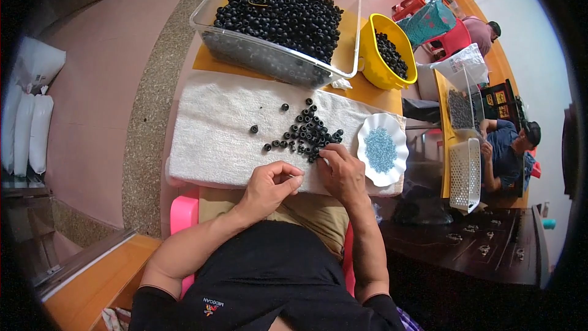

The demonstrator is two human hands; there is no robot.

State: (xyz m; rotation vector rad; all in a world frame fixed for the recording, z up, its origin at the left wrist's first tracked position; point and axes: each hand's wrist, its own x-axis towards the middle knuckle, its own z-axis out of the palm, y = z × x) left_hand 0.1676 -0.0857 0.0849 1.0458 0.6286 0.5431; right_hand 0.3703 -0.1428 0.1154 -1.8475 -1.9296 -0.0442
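Note:
A loose heap of small round black parts with holes (309,130) lies on a white towel (214,122). My left hand (269,190) is over the towel's near edge, fingers curled and thumb against the forefinger. Whatever may be between them is too small to make out. At the heap's near right end, my right hand (344,175) has its fingers bent down, touching the black parts; its fingertips are partly hidden. Just right of that hand stands a white plate with a wavy rim (399,158), holding many tiny pale blue clear pieces (380,149).
Beyond the towel stand a clear plastic bin (354,37) full of black parts and a yellow basket (365,64) with more. At right, a person (511,150) sits near a white perforated basket (464,175). White sacks (41,132) stand far left.

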